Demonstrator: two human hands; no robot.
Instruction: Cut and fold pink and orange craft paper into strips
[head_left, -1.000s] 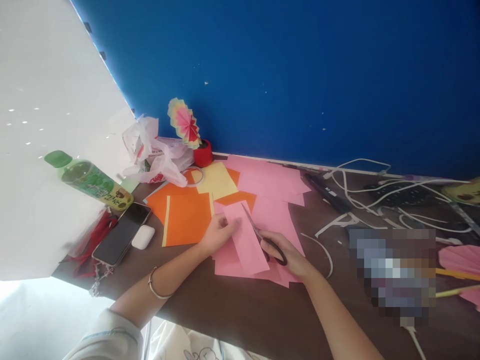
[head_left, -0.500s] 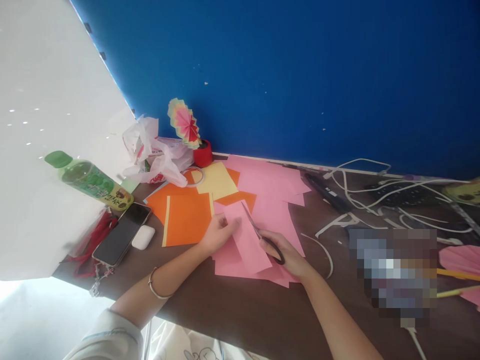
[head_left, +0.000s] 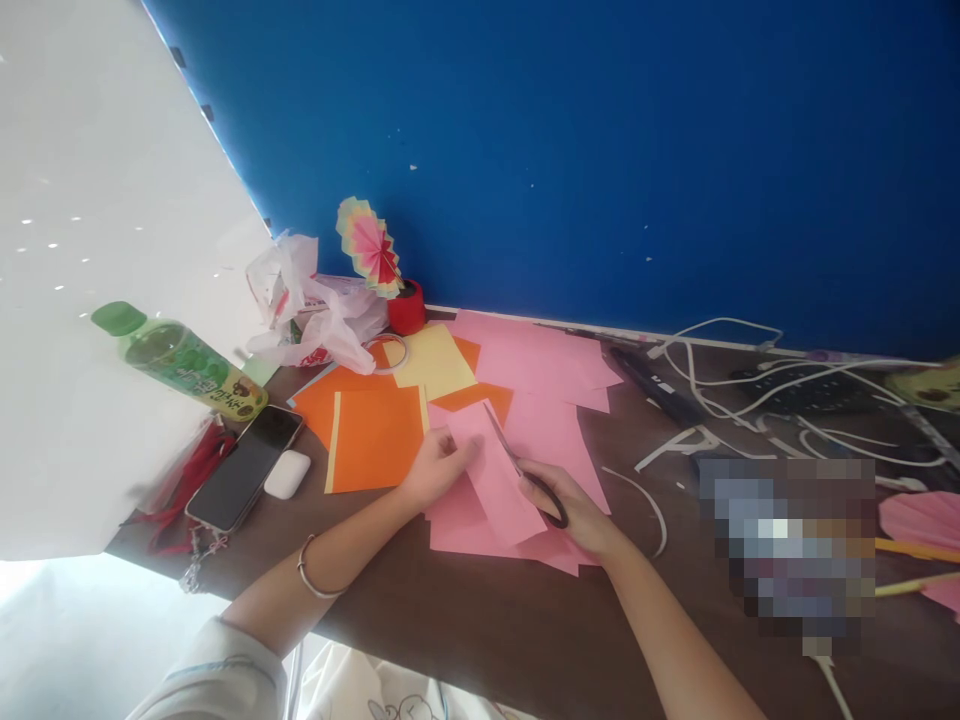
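My left hand (head_left: 441, 468) is closed on the left edge of a pink paper sheet (head_left: 499, 495), thumb on top. In my right hand (head_left: 574, 505) is a pair of dark-handled scissors (head_left: 510, 452), the fingers wrapped round its handles. Its blades lie along the right edge of the held sheet, pointing away from me. More pink paper (head_left: 555, 430) is spread underneath and behind. Orange paper (head_left: 379, 440) lies to the left of my left hand, with a yellow sheet (head_left: 435, 362) behind it.
A green-capped bottle (head_left: 187, 365), a phone (head_left: 244, 470) and a white earbud case (head_left: 288, 474) are at the left. Behind stand a plastic bag (head_left: 330, 320) and a paper fan (head_left: 369, 245) in a red pot (head_left: 406, 308). White cables (head_left: 735, 385) tangle at the right.
Almost nothing differs. Both hands, the scissors and the held pink sheet keep their places; the view has shifted very slightly.
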